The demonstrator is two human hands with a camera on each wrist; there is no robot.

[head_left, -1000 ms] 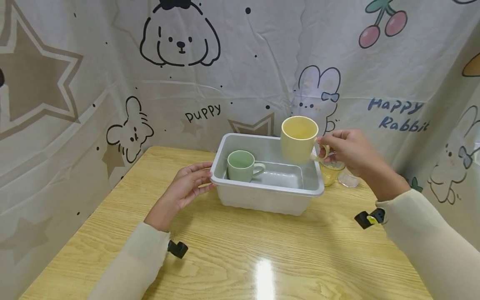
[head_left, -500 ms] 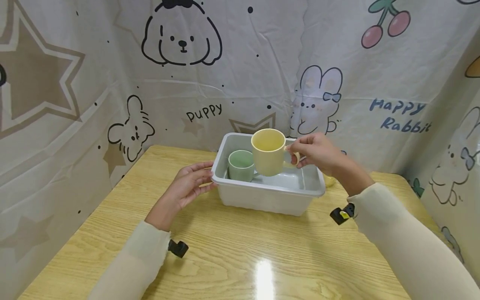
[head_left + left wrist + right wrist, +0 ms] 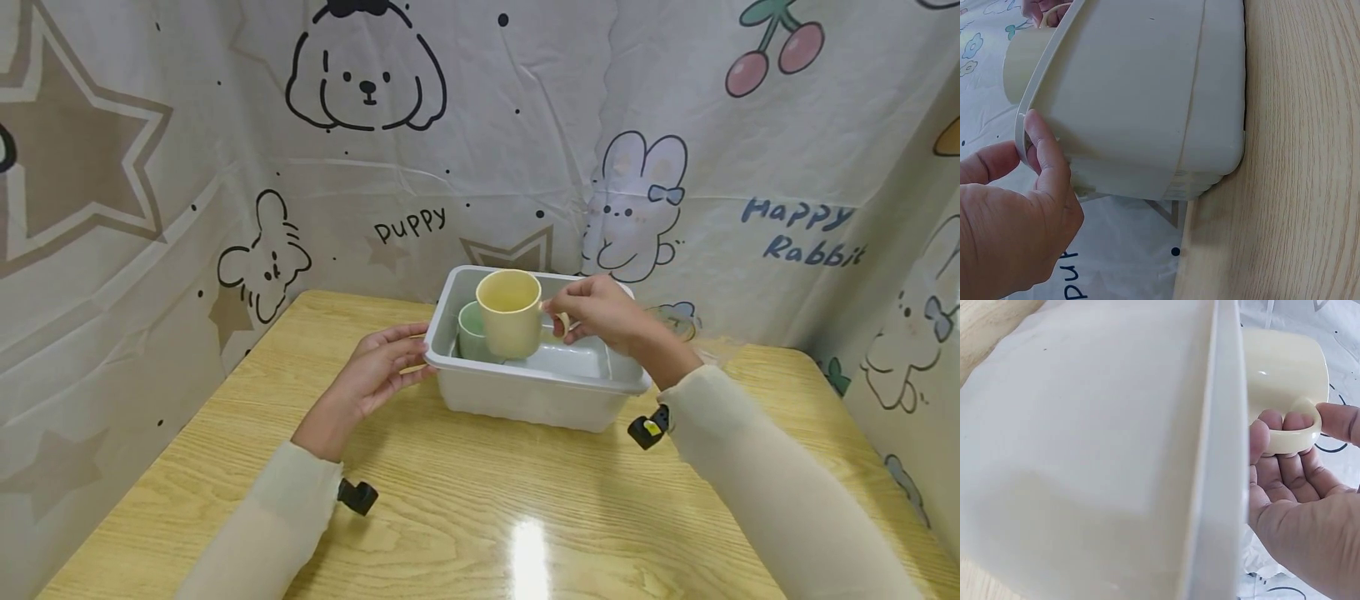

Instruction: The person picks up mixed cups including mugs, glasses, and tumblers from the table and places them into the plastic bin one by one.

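Note:
My right hand (image 3: 600,312) pinches the handle of a pale yellow mug (image 3: 512,323); the right wrist view shows the fingers through the handle (image 3: 1297,442) and the thumb on it. The mug is upright over the left part of a light grey plastic tub (image 3: 525,398). Behind it, partly covered, a green mug (image 3: 469,335) stands inside the tub at the left end. My left hand (image 3: 378,367) is at the tub's left end. In the left wrist view its thumb and fingers pinch the tub's rim (image 3: 1054,56). Whether the two mugs touch, I cannot tell.
The tub stands on a wood-grain table (image 3: 442,500), close to a printed curtain (image 3: 517,167) that hangs at the back and sides. Something clear (image 3: 718,350) is largely hidden behind my right forearm.
My right hand has carried the yellow mug left and down, from the tub's right end to in front of the green mug. The left hand and the tub have stayed put.

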